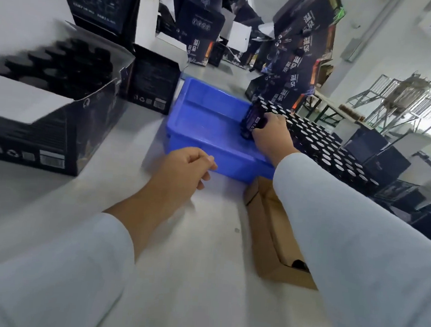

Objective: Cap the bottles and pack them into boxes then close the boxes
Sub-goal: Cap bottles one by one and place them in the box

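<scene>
My right hand [271, 132] grips a dark bottle [252, 120] at the right inner side of a blue plastic tray [204, 126]. Behind and to the right of that hand stands a dense block of several uncapped dark bottles [320, 142] with pale open mouths. My left hand [186, 166] hovers over the table in front of the tray's near rim, fingers loosely curled, holding nothing. At the left, an open black box [52, 116] holds several capped black bottles [71, 64] in rows.
A flat brown cardboard tray [268, 231] lies on the table under my right forearm. Stacks of printed black boxes [301, 57] rise at the back and right. Another black box [155, 80] stands just left of the blue tray. Metal frames stand far right.
</scene>
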